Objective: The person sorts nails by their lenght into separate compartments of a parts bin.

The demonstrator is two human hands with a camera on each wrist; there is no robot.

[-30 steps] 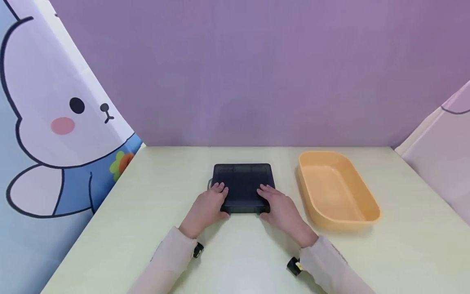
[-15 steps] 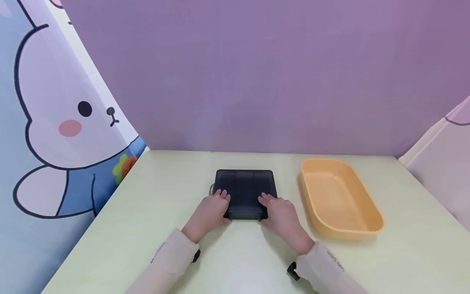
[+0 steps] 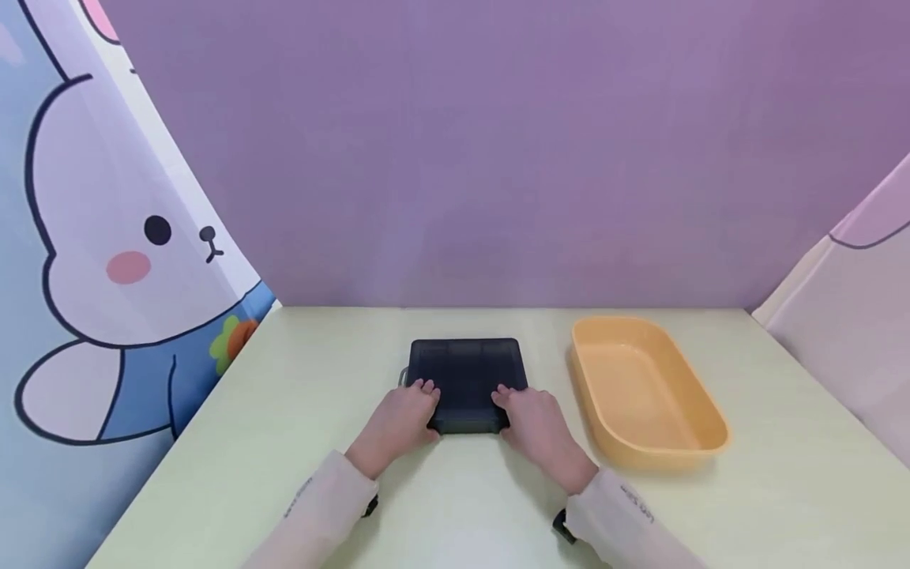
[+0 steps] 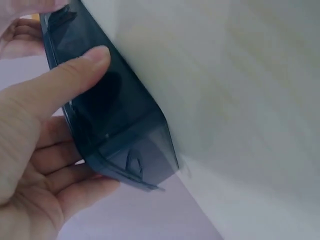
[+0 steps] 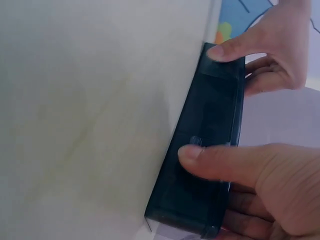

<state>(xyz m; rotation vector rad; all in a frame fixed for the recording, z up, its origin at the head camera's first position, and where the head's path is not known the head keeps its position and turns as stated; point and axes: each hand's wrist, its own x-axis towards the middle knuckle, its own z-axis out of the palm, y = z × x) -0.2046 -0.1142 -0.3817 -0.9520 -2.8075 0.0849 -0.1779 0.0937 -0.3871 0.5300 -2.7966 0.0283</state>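
A flat dark translucent plastic box (image 3: pixel 469 375), with a lid and a small loop at its left side, lies on the table in the head view. My left hand (image 3: pixel 401 419) grips its near left corner; in the left wrist view the thumb (image 4: pixel 80 72) presses the front wall and the fingers bend over the lid. At the near right corner my right hand (image 3: pixel 543 431) grips the box the same way, its thumb (image 5: pixel 215 161) on the front wall beside a small catch in the right wrist view. The lid looks closed. The contents cannot be made out.
An orange-yellow plastic basin (image 3: pixel 647 387) stands to the right of the box, close to my right hand. The pale table (image 3: pixel 320 348) ends at a purple backdrop (image 3: pixel 455 158). A cartoon-printed cloth (image 3: pixel 92 276) hangs at the left.
The head view has tilted slightly, so the scene sits lower in it. Both hands stay at the box's near corners, and their fingers on the lid look more bent. The box stays on the table.
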